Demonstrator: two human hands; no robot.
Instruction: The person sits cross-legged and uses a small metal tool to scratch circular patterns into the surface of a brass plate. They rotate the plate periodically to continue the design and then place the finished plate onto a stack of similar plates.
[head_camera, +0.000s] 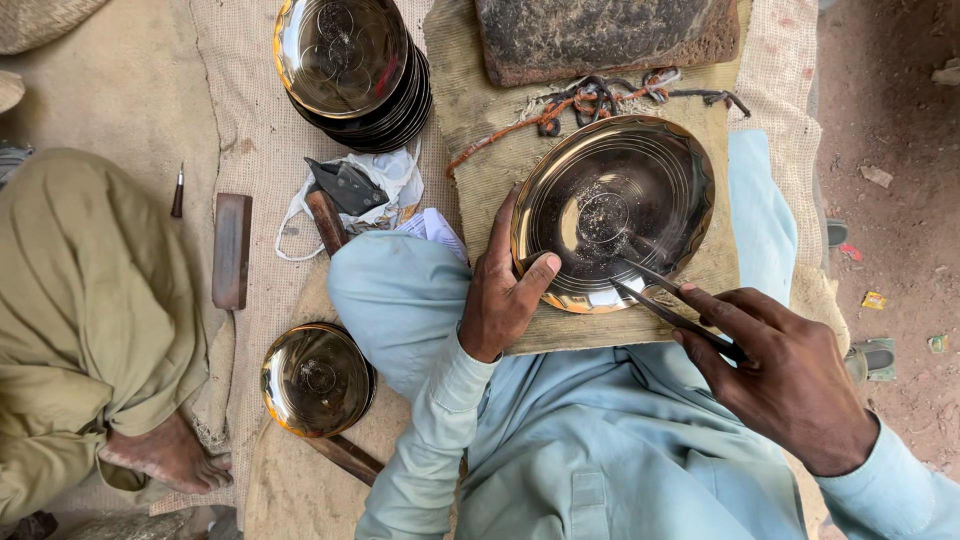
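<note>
Head view shows our left hand (503, 300) clamped on the near rim of the brass plate (612, 212) and our right hand (785, 385) gripping compasses (665, 305) inside it, where we judge a slip could scratch it.

So, counting: three lots of brass plates, one single plate (612, 212) at 1 o'clock, a stack (352, 70) at 11 o'clock, a smaller stack (317, 379) at 8 o'clock. Two hands, left (503, 290) and right (785, 380). One pair of dividers (670, 305). One hammer (335, 200). One dark stone slab (605, 35).
</note>
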